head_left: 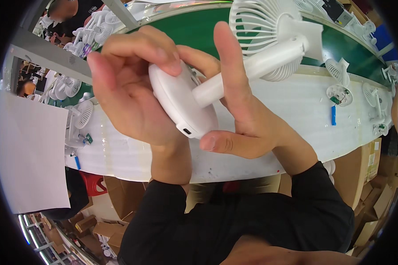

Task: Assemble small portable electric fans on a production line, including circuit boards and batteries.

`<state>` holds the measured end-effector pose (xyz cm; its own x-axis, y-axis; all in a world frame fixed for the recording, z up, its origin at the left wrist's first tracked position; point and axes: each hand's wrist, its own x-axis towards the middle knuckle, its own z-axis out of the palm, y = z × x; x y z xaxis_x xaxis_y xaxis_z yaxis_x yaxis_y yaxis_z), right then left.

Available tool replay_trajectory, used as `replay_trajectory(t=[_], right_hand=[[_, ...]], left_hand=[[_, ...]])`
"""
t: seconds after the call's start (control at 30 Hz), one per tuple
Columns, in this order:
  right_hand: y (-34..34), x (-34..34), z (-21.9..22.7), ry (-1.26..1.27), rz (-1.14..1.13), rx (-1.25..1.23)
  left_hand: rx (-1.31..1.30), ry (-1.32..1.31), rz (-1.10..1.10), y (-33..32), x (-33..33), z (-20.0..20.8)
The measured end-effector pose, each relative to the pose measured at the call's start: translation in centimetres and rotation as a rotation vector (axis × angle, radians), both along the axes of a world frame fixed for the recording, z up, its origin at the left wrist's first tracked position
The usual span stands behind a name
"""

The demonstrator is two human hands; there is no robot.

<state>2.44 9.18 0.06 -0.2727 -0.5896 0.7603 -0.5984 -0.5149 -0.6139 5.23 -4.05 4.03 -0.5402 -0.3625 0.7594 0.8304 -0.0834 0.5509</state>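
Note:
A white desk fan [269, 56] is held up above the table, tilted, with its round cage pointing to the far right. My left hand [135, 99] is closed on the rounded base [177, 104], its fingers curled over the rim. My right hand [252, 121] grips the fan where stem and base meet. Its thumb touches the base's edge, one finger stretches up along the stem, and other fingers are partly hidden behind it. A small dark port [186, 131] shows in the base's side, facing me.
Beneath my hands lies a white-covered table [124, 154], with a green belt [190, 31] beyond. At right stands a fan with its base opened [339, 94], beside a blue cylinder [333, 115]. Another blue cylinder [77, 162] and a white panel [31, 150] are at left. Cardboard boxes [358, 172] stand below.

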Motion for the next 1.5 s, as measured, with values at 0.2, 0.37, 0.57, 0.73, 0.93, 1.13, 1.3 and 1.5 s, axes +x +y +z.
replay_trajectory(t=[0.2, 0.37, 0.57, 0.73, 0.93, 1.13, 1.3, 1.5], right_hand=[[0.5, 0.4, 0.2, -0.126, 0.035, 0.11], [1.2, -0.8, 0.3, 0.015, 0.103, 0.182], [0.4, -1.3, -0.3, -0.295, 0.227, 0.086], [0.6, -1.3, -0.5, -0.143, 0.129, 0.084], [0.2, -0.2, -0.4, -0.474, 0.161, 0.05], [0.4, -1.8, -0.5, -0.422, 0.259, 0.049], [0.4, -2.2, -1.0, -0.112, -0.121, 0.18], [2.7, -8.4, -3.7, -0.313, -0.523, 0.418]], left_hand=[[-0.131, 0.144, 0.027, -0.4, 0.6, -0.6], [-0.372, 0.231, 0.191, 0.1, 1.3, -0.1], [0.036, 0.025, 0.268, 1.1, 0.4, -0.2], [-0.056, 0.116, -0.233, -3.3, -0.3, -1.1], [-0.23, 0.326, 0.004, -0.9, 0.6, -0.9], [-0.004, 0.033, 0.152, 0.1, 1.1, -0.4], [0.093, 0.018, 0.006, -1.7, -1.2, -2.4], [0.229, -0.193, 0.279, -2.7, -2.1, -0.5]])
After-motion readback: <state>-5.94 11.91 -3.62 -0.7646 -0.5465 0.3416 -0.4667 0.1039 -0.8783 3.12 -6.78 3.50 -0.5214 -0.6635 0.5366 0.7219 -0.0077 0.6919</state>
